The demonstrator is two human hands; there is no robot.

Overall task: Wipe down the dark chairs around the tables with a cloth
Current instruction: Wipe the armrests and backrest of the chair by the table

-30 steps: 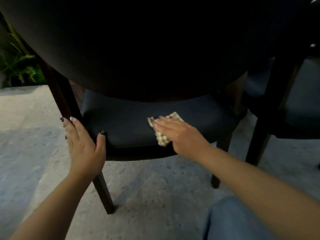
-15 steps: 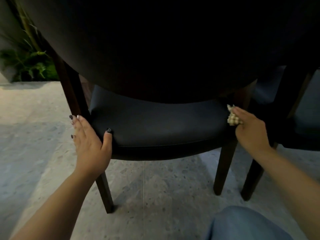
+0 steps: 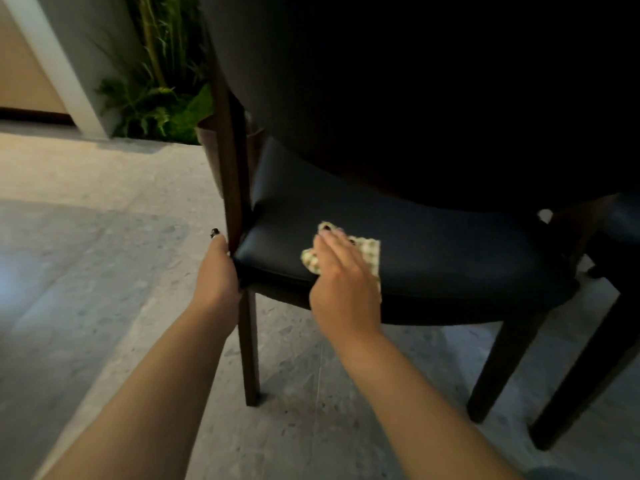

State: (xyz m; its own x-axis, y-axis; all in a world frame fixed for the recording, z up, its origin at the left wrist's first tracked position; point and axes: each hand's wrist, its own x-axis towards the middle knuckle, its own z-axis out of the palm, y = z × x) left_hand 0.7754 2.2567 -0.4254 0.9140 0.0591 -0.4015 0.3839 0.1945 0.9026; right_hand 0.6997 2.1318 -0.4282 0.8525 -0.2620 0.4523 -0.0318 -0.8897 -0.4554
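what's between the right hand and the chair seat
The checked cloth, pressed flat under the right hand onto the seat, as the head view shows.

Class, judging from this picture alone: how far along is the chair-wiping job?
Done: nothing shows as finished. In hand: the right hand presses the cloth flat on the seat while the left hand steadies the chair at its post. Left: the neighbouring chair is not being touched.

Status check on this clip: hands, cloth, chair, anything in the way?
Left hand grips chair at its seat corner. Right hand presses cloth flat on the seat. Second chair close on the right, not blocking.
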